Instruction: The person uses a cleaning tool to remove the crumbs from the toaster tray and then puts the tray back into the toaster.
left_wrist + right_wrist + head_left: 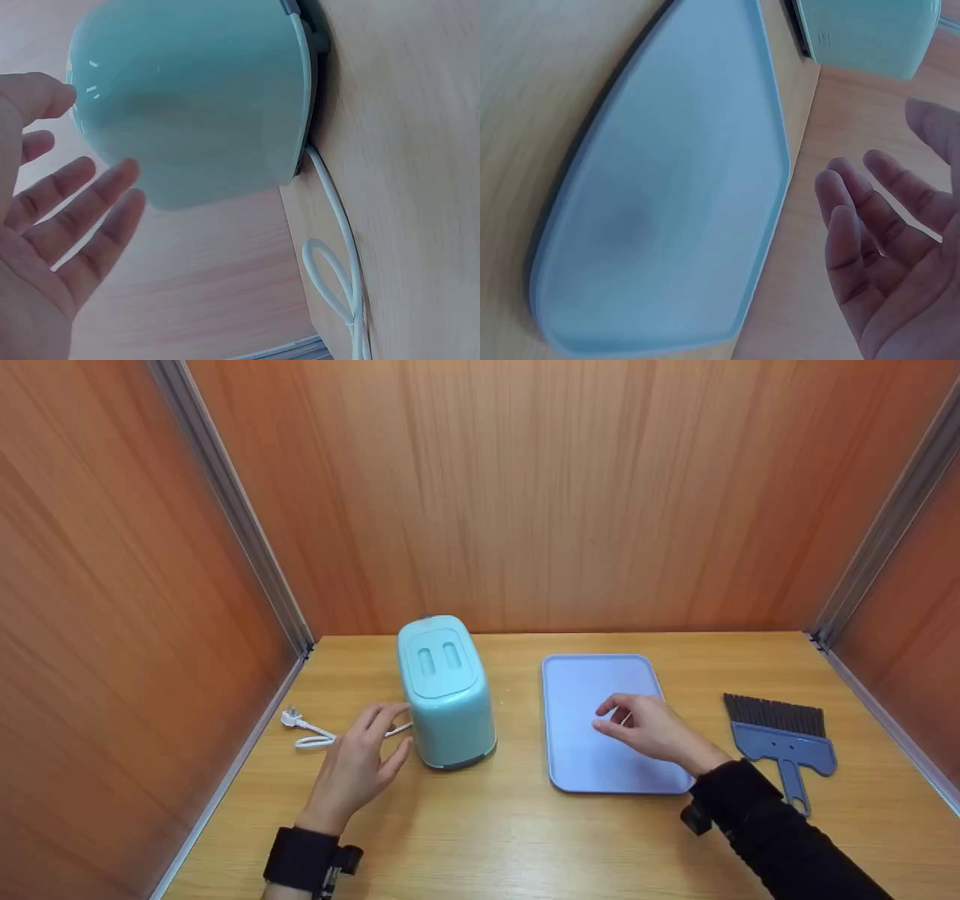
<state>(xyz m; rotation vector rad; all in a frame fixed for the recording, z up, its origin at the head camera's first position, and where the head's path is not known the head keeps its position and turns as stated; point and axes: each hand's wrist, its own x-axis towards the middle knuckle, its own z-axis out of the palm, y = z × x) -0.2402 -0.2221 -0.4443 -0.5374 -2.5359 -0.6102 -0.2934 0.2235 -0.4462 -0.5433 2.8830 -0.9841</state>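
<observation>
A turquoise toaster [453, 727] with a lid over its top stands upright left of the middle of the table. My left hand [361, 765] is right by its left side, fingers spread and loosely bent, holding nothing. In the left wrist view the thumb and fingertips overlap the toaster's glossy wall [202, 97]. Over a flat lavender tray [577, 754], my right hand [649, 727] hovers with relaxed, bent fingers and nothing between them. The right wrist view shows the bare tray [667, 195] below that hand, with the toaster [870, 34] beyond.
A white power cord [316, 742] with a plug [291, 718] lies looped left of the toaster, partly behind my left hand. At the far right rests a blue-grey hand brush [784, 741] with dark bristles. Wooden panels [555, 495] enclose the back and sides of the table.
</observation>
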